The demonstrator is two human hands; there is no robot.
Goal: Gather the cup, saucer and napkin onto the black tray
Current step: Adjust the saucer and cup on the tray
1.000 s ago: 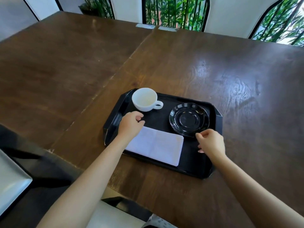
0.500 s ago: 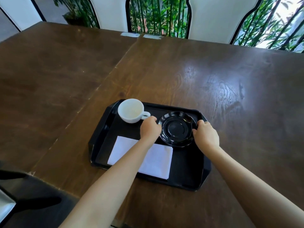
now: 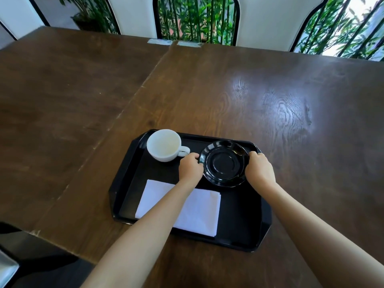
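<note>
The black saucer [image 3: 224, 163] is sitting at the far right of the black tray [image 3: 245, 225], and both hands are closing on it from opposite sides. It looks like glazed ceramic: stiff, glossy, probably slick under the fingers and likely to chip if it is knocked against the cup [image 3: 164, 144] just to its left. The thin raised rim is the sensible place to take hold, one side each, which is where the fingers are sitting.

The left hand [image 3: 190, 167] is curling its grip over the saucer's left edge, knuckles up, close to the cup handle (whether it is touching the handle is hard to tell). The right hand [image 3: 259, 169] is clasping the right edge, near the tray's far right wall. Both forearms are reaching forward, the left one passing over the white napkin [image 3: 199, 213], which is lying flat at the near left of the tray; being soft and light, it could shift if brushed.

All three things are already lying on the tray, which is resting on the brown tabletop [image 3: 270, 96].
</note>
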